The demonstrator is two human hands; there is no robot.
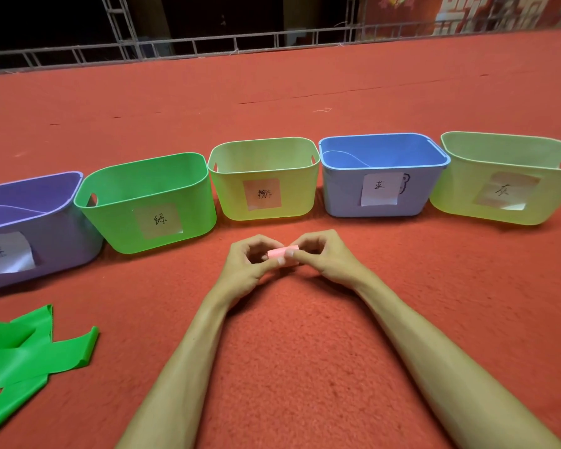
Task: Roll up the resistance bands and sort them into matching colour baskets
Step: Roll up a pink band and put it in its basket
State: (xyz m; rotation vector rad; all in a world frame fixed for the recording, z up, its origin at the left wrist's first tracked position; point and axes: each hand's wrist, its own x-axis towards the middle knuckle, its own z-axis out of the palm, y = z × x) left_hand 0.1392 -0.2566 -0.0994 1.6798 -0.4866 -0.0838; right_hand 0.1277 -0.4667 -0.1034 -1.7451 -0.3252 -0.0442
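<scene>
Both hands curled: left hand [246, 260] and right hand [324, 257] fingers [280, 260] pinch the rolled pink band [280, 254] between them, above the red carpet [305, 351].

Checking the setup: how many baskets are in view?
5, in one row: purple basket far left, green basket, middle yellow basket, blue basket, right yellow basket. More may lie off-frame.

Five baskets stand in a row: one purple basket [62, 234] at the left, one green basket [117, 222], one yellow basket [292, 202] in the middle, one blue basket [340, 196], and a second yellow basket [460, 196] at the right. There are five paper labels [158, 220], one per basket. Two hands, the left hand [243, 264] and the right hand [331, 257], pinch one pink roll [277, 253]. Green band [30, 358] lies near left; whether it is one band or several cannot be told
</scene>
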